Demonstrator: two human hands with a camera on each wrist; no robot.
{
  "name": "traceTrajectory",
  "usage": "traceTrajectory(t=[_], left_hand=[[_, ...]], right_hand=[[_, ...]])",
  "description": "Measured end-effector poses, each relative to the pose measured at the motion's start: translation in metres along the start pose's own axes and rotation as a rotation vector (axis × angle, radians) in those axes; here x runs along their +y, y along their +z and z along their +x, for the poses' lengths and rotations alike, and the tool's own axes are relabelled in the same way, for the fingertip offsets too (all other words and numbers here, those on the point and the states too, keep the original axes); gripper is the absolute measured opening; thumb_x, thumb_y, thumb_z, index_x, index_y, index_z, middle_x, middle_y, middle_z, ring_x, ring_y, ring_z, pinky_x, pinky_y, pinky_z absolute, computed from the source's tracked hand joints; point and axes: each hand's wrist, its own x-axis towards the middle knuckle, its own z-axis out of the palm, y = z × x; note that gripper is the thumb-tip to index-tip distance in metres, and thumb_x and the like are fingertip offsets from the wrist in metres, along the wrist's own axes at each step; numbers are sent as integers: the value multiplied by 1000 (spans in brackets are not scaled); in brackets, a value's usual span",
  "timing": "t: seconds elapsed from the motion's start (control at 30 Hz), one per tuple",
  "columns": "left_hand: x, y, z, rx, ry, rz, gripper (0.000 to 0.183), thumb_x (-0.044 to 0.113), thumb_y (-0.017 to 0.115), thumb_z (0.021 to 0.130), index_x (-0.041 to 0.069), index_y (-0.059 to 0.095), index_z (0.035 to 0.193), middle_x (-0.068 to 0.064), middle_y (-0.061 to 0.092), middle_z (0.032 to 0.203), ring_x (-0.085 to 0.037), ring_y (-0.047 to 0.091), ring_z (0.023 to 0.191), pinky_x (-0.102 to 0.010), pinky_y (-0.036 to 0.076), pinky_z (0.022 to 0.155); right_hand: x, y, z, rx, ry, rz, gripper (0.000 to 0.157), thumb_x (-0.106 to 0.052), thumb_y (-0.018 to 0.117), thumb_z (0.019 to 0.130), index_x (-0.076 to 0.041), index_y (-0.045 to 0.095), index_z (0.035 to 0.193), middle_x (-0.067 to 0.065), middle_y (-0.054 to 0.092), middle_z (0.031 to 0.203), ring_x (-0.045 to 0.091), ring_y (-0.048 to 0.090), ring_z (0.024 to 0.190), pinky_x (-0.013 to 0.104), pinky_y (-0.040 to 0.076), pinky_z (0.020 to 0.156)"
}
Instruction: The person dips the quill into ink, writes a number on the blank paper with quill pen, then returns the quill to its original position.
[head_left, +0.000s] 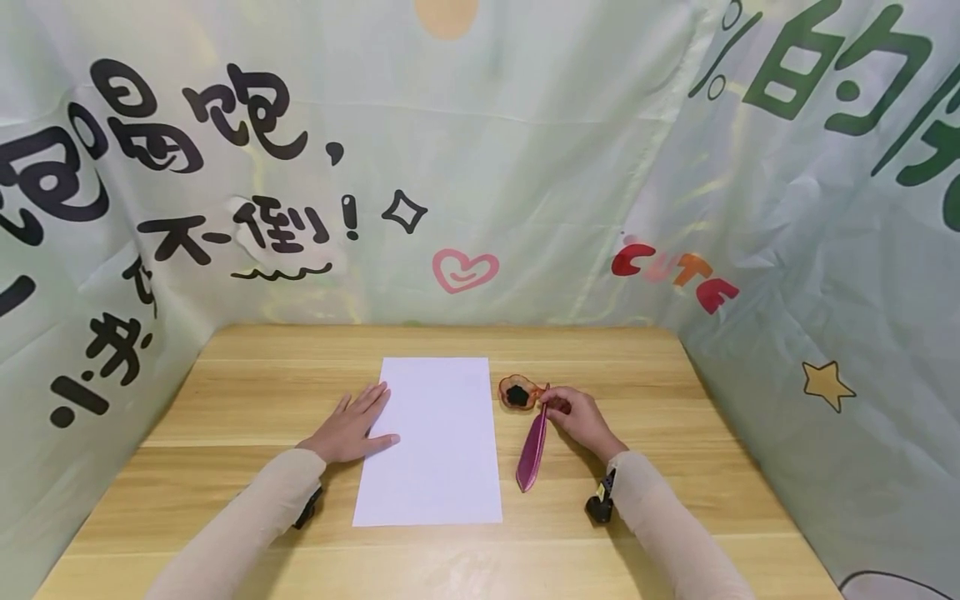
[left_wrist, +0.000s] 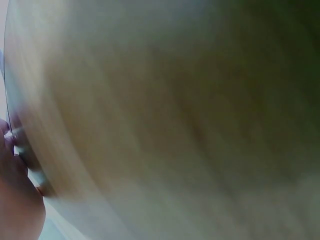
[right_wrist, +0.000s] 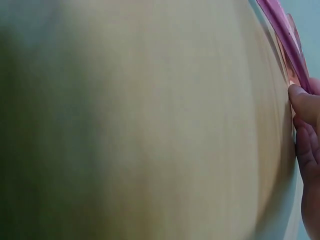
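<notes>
A blank white sheet of paper (head_left: 435, 450) lies on the table. My left hand (head_left: 352, 429) rests on its left edge, fingers spread and thumb reaching onto the sheet. To the right of the paper, my right hand (head_left: 577, 417) pinches a slim purple leaf-shaped piece (head_left: 531, 454) near its narrow upper end; its broad shiny part hangs down toward me. Close by the fingertips is a small orange-rimmed flower-shaped piece (head_left: 517, 392) with a dark star-like middle. The right wrist view shows the purple piece (right_wrist: 282, 30) between thumb and fingers.
The wooden table (head_left: 262, 400) has a printed pale cloth (head_left: 525, 150) behind it and at both sides. A dark wrist camera (head_left: 600, 500) sits under the right wrist, and another (head_left: 307, 508) under the left.
</notes>
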Motion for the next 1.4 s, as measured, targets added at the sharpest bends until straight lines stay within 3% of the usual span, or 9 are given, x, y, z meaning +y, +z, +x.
traceTrajectory(t=[0.6, 0.83, 1.17, 1.4], left_hand=[[-6, 4, 2, -16, -11, 24, 87, 68, 36, 80, 13, 13, 143, -1, 7, 149, -22, 4, 136, -53, 3, 105], [-5, 2, 1, -11, -4, 22, 86, 67, 38, 81, 11, 15, 143, -3, 9, 149, -24, 7, 136, -55, 5, 104], [-4, 3, 0, -7, -3, 17, 86, 66, 38, 81, 11, 15, 143, -2, 9, 149, -24, 6, 136, -55, 5, 104], [-2, 2, 0, 13, 6, 8, 85, 64, 42, 81, 9, 18, 143, -6, 13, 149, -27, 9, 135, -56, 6, 103]], right_hand=[[0, -2, 1, 36, 19, 33, 18, -2, 66, 77, -11, 65, 92, 0, 65, 86, 12, 59, 70, 24, 49, 61], [-3, -7, 0, 64, -3, 36, 18, -5, 64, 79, -9, 65, 97, 1, 65, 85, 14, 60, 72, 24, 50, 61], [-8, -12, 0, 97, 106, 76, 17, -9, 62, 82, -11, 66, 99, -2, 67, 85, 10, 62, 71, 26, 50, 64], [-14, -12, 1, 146, 69, 86, 16, -11, 65, 80, -7, 67, 95, 5, 68, 85, 14, 64, 71, 25, 51, 62]])
